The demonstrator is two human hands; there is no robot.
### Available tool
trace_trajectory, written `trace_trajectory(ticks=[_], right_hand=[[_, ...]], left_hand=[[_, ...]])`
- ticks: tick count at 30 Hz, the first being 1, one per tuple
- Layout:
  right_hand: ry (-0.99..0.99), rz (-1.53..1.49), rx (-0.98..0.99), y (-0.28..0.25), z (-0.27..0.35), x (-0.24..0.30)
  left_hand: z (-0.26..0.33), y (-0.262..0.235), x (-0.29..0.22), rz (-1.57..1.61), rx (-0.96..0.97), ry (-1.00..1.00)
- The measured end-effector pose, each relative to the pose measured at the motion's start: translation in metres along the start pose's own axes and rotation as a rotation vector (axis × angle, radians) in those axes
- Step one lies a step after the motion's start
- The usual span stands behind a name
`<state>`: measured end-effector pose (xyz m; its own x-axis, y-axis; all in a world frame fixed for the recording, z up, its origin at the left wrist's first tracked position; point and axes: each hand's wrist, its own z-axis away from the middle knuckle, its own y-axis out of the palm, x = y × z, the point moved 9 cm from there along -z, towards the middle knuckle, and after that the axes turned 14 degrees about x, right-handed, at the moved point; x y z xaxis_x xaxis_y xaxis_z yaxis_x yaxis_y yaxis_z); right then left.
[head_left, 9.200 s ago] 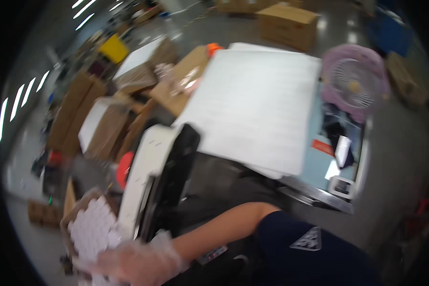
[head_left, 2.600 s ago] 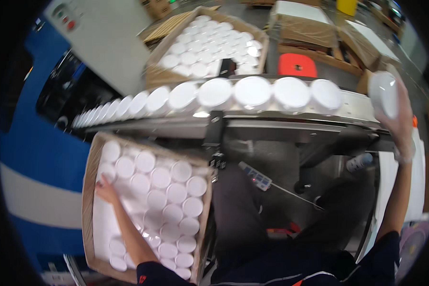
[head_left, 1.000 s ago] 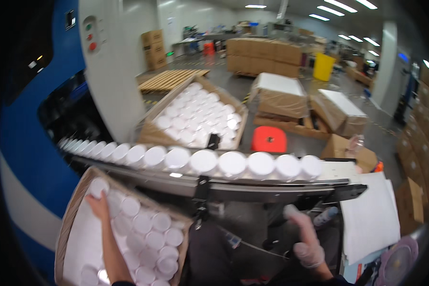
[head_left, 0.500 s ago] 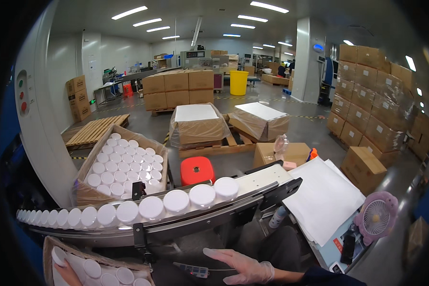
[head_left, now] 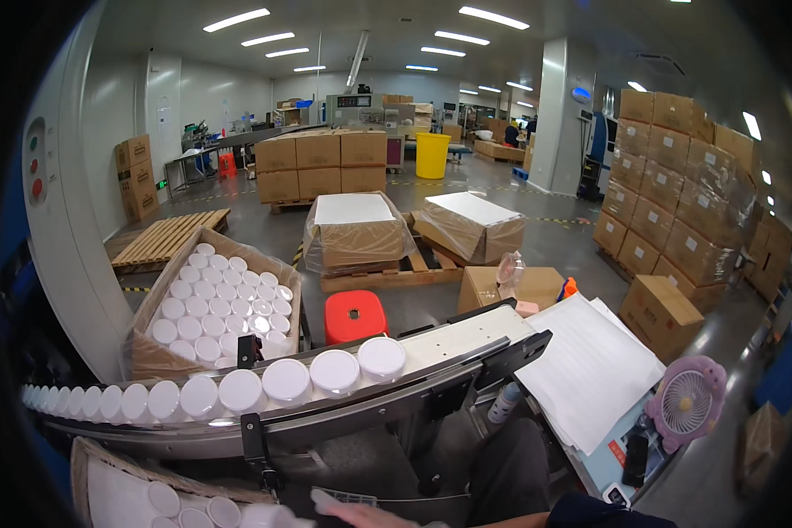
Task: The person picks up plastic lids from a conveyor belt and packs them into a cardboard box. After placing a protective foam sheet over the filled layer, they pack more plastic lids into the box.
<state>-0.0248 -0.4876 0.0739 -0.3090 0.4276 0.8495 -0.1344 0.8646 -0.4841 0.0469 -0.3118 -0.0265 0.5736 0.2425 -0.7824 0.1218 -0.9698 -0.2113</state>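
Observation:
My right hand (head_left: 365, 515), in a thin translucent glove, reaches in at the lower edge. Its fingers stretch out to the left, partly cut off and a little blurred, with nothing seen in them. Beside it is an open lined carton (head_left: 106, 471) holding round white-lidded jars (head_left: 223, 510); one white shape near the hand is blurred. My left hand is out of view. Beyond the hand, a curved conveyor (head_left: 466, 336) carries a single row of similar white-lidded jars (head_left: 286, 380), their tops facing up.
Behind the conveyor stand a carton full of white-lidded jars (head_left: 211, 299) and a red stool (head_left: 355, 317). At right, a side table bears white sheets (head_left: 590, 370), a purple fan (head_left: 686, 400) and a phone (head_left: 635, 458). Stacked cartons (head_left: 669, 176) rise farther right.
My left hand, earlier at a jar in the lower-left carton, has left the view. My right hand has moved left and down. The conveyor's jars have shifted left; the view turned slightly.

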Motion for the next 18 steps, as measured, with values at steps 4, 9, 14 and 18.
trace_trajectory(ticks=[4,9,14,18], right_hand=[[0.005,-0.198,-0.060,0.024,-0.018,-0.025],[-0.037,-0.738,-0.199,0.018,-0.014,-0.042],[0.028,-0.789,0.035,0.013,-0.006,-0.041],[-0.020,-0.223,0.070,-0.038,-0.002,-0.029]], left_hand=[[0.020,0.064,-0.027,0.805,0.237,-0.442],[0.028,0.079,-0.056,0.301,0.664,-0.147],[0.040,0.088,-0.051,0.611,0.775,-0.270],[-0.011,0.073,-0.095,0.221,0.935,0.178]])
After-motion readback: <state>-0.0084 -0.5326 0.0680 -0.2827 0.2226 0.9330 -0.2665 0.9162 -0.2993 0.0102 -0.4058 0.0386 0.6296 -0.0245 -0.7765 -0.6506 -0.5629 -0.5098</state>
